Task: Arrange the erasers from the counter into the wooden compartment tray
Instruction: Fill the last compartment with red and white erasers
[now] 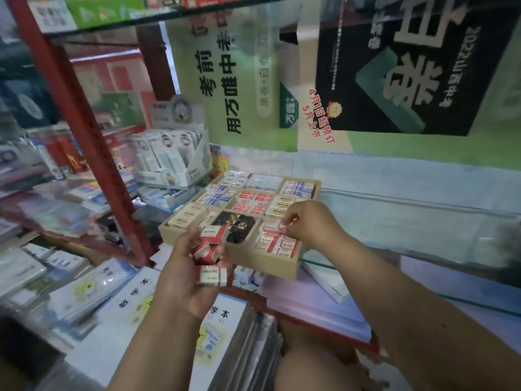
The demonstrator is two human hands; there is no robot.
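Your left hand (186,266) grips a stack of erasers (210,244) at centre frame, while your right hand (306,221) pinches one over the tray (270,259).

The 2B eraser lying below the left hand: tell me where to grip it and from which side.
Pinch the 2B eraser across its two long sides, coming from above. It lies flat, label up, on the books, so the top is free; the left hand crowds its left end.

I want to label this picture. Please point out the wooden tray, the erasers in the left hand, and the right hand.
wooden tray (263,261), head view, bare front wall.
erasers in the left hand (212,238), head view, red-and-white wrapper of the stack.
right hand (306,221), head view, back of the hand.
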